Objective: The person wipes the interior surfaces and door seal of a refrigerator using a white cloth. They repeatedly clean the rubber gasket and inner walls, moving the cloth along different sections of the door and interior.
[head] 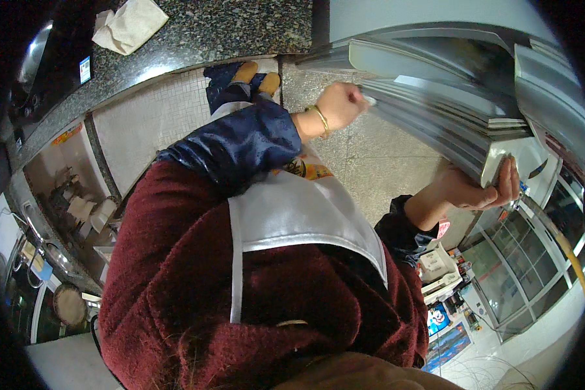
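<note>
A grey door or drawer front [429, 122] of what looks like a refrigerator stands out before me at the upper right. My right hand [485, 187] grips its near lower corner, with the fingers flat along the pale end face. At the panel's other end is my left hand [339, 105], its fingers curled and a gold bracelet on the wrist. A small whitish bit [370, 100] shows at those fingertips. Blur hides whether they hold it or only touch the panel's edge.
A folded cloth [129, 27] lies on the speckled stone counter [234, 29] at the upper left. Another grey panel [551, 92] rises at the far right. Tiled floor [370, 180] lies below the hands. Behind my right arm, a white shelf [438, 268] carries small items.
</note>
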Demonstrator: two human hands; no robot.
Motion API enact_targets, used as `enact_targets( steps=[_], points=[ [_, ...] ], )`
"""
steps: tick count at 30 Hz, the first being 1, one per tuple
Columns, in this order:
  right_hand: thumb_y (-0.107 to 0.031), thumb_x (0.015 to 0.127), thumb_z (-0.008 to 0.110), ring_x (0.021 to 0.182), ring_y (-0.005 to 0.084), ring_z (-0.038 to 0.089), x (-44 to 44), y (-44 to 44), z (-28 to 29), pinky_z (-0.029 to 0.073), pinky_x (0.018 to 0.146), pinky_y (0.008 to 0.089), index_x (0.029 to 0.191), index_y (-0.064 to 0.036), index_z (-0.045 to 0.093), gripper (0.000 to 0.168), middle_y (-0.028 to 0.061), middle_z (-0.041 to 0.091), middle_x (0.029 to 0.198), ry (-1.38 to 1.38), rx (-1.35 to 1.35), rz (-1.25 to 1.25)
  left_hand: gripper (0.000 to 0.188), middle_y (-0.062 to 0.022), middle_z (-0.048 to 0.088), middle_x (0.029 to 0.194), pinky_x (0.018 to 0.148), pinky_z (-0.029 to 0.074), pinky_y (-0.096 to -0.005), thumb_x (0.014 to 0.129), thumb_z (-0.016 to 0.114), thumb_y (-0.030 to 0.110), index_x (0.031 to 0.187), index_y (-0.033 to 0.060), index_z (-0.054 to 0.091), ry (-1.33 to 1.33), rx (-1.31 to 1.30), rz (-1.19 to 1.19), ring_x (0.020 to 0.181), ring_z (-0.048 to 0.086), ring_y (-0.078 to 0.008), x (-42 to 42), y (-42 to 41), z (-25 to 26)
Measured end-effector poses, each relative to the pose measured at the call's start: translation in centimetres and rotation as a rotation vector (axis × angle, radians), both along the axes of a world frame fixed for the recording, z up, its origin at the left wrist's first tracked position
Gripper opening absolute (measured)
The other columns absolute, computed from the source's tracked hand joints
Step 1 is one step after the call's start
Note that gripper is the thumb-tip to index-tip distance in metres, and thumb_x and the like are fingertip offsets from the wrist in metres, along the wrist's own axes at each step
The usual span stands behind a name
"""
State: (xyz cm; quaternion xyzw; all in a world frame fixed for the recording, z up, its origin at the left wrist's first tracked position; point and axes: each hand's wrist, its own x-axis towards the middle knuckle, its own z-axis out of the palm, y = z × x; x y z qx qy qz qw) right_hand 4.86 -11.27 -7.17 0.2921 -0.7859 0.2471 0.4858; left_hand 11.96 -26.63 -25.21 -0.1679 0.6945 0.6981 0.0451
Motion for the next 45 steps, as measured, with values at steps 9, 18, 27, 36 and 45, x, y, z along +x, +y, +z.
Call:
enact_targets(
  steps=[9,18,27,36,45],
  points=[
    [-0.037,0.093,0.025,0.094,0.0229,0.051,-0.3,-1.1,0.7,0.041,0.086,0.0392,0.095,-0.002,0.058,0.048,0.0122,0.053,0.096,-0.036,0.030,-0.004,0.018,-0.0019,0.059,0.063,0.050,0.038,-0.0239,0.078,0.070,0.013,0.068,0.0001,0.061,-0.151,0.313,0.030,0.055,0.048,-0.0073,-1.1,-0.3,-1.9],
    [-0.035,0.093,0.025,0.094,0.0234,0.051,-0.2,-0.7,0.6,0.041,0.086,0.0397,0.095,-0.001,0.059,0.048,0.0125,0.054,0.094,-0.029,0.039,-0.042,0.018,-0.0011,0.058,0.065,0.054,0.040,-0.0240,0.075,0.073,0.015,0.072,0.0015,0.061,-0.112,0.358,-0.068,0.060,0.051,-0.0078,-2.0,-1.4,-1.2],
    [-0.030,0.093,0.024,0.095,0.0239,0.051,0.0,0.4,0.6,0.040,0.088,0.0398,0.095,0.000,0.058,0.045,0.0122,0.056,0.095,0.027,0.121,-0.056,0.028,-0.0050,0.059,0.065,0.061,0.047,-0.0295,0.062,0.079,0.018,0.074,0.0012,0.060,0.009,-0.120,-0.019,0.062,0.055,-0.0144,-2.0,-2.0,-5.6],
    [-0.033,0.087,0.023,0.093,0.0208,0.051,0.4,0.0,0.1,0.029,0.097,0.0402,0.089,-0.004,0.057,0.045,0.0102,0.057,0.092,0.005,-0.096,-0.034,0.012,-0.0103,0.063,0.077,0.057,0.050,-0.0413,0.075,0.054,0.011,0.085,0.0093,0.060,0.259,-0.747,-0.345,0.066,0.062,-0.0312,-0.5,-1.4,-0.6],
    [-0.033,0.087,0.023,0.094,0.0232,0.050,0.7,0.1,0.1,0.036,0.091,0.0424,0.089,-0.005,0.055,0.043,0.0109,0.054,0.092,0.022,-0.146,-0.020,0.010,-0.0082,0.056,0.074,0.052,0.051,-0.0327,0.069,0.056,0.009,0.079,0.0080,0.058,0.596,-0.908,-0.416,0.064,0.062,-0.0223,0.5,-1.1,0.9]
  ],
)
